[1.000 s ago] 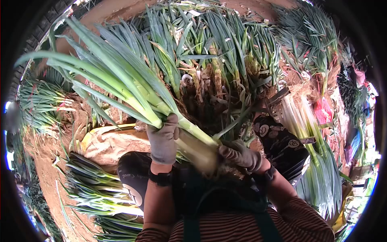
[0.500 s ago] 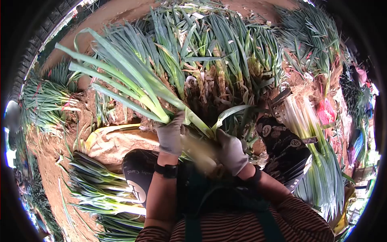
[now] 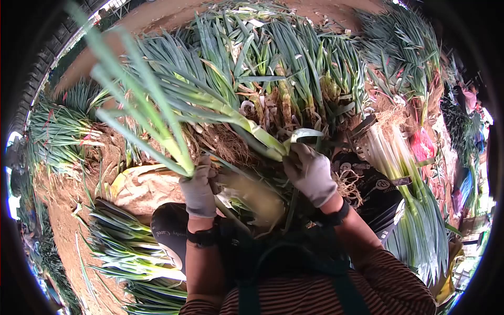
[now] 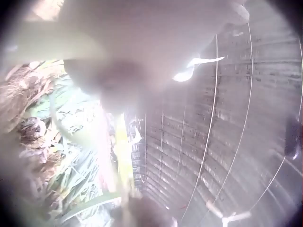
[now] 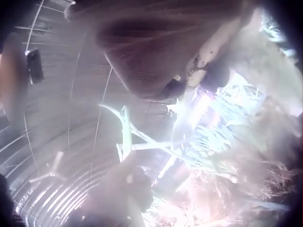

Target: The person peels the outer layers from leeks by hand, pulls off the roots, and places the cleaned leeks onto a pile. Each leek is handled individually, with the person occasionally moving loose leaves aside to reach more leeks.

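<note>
My left hand (image 3: pixel 199 189), in a pale work glove, grips a green onion (image 3: pixel 173 149), its long leaves fanning to the upper left and blurred at the tips. Below that hand the stalk is lost in a pale blur. My gloved right hand (image 3: pixel 311 176) pinches the lower end of a separate green onion leaf (image 3: pixel 257 134), which stretches up and left across the pile, a torn strip (image 3: pixel 307 133) curling off by the fingertips. In the left wrist view a dark, blurred hand (image 4: pixel 137 52) fills the top; the right wrist view shows a glove (image 5: pixel 156 56) up close.
Green onions (image 3: pixel 294 58) with roots are heaped ahead. Trimmed onions (image 3: pixel 388 157) lie in a metal-framed holder over the right thigh. A pile of onions (image 3: pixel 126 244) lies at lower left, near a tan sack (image 3: pixel 152 189). Tied bundles (image 3: pixel 58 128) stand at far left.
The leaf in my right hand has come away from the onion in my left. My hands have moved farther apart, and the left onion's leaves have swung more upright.
</note>
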Tool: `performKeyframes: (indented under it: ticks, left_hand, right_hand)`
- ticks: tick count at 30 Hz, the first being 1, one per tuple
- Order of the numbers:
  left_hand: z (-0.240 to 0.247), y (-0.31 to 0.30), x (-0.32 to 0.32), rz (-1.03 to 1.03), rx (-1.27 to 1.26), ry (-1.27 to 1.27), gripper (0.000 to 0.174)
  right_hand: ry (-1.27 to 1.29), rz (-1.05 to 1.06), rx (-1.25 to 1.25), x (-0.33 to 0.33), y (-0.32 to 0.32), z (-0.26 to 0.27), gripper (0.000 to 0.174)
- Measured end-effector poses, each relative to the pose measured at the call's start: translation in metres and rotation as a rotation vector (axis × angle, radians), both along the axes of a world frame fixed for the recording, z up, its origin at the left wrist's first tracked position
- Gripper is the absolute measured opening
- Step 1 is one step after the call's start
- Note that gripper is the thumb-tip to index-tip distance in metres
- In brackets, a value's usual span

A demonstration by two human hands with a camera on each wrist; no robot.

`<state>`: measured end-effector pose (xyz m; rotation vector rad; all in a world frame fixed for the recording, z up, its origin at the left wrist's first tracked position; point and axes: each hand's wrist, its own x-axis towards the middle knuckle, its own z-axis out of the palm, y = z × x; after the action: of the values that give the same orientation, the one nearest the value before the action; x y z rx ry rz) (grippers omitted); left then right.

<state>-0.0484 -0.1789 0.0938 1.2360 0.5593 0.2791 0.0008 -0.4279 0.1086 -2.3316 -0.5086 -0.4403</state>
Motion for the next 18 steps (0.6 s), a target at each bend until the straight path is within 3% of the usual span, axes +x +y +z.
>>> performKeyframes:
  ticks: [3, 4, 7, 9, 13, 14, 17, 18]
  left_hand:
    - [-0.001, -0.006, 0.009, -0.043, 0.034, -0.202, 0.031]
    - [-0.001, -0.008, 0.012, -0.066, -0.047, -0.186, 0.026]
    - [-0.001, -0.017, 0.017, -0.126, -0.288, -0.148, 0.015]
    - [-0.002, -0.028, 0.018, -0.049, -0.243, -0.208, 0.014]
    - [-0.014, -0.046, 0.020, 0.026, -0.173, -0.307, 0.012]
    - [-0.015, -0.047, 0.019, 0.008, -0.150, -0.281, 0.016]
    - [-0.006, -0.043, 0.018, 0.017, -0.074, -0.259, 0.019]
    - [-0.002, -0.042, 0.015, 0.033, -0.052, -0.252, 0.018]
  right_hand:
    - [0.050, 0.080, -0.009, -0.024, -0.007, 0.004, 0.025]
    - [-0.005, 0.170, -0.018, -0.031, -0.011, 0.001, 0.029]
    - [0.156, 0.255, 0.003, -0.049, -0.013, -0.018, 0.034]
    - [0.055, 0.123, -0.235, -0.044, -0.007, 0.000, 0.052]
    - [-0.011, 0.041, -0.257, -0.022, 0.035, 0.024, 0.071]
    - [-0.077, 0.012, -0.282, -0.015, 0.046, 0.018, 0.058]
    - [0.113, 0.243, -0.039, 0.006, 0.051, -0.005, 0.041]
    - [0.068, 0.260, 0.091, 0.007, 0.053, -0.006, 0.029]
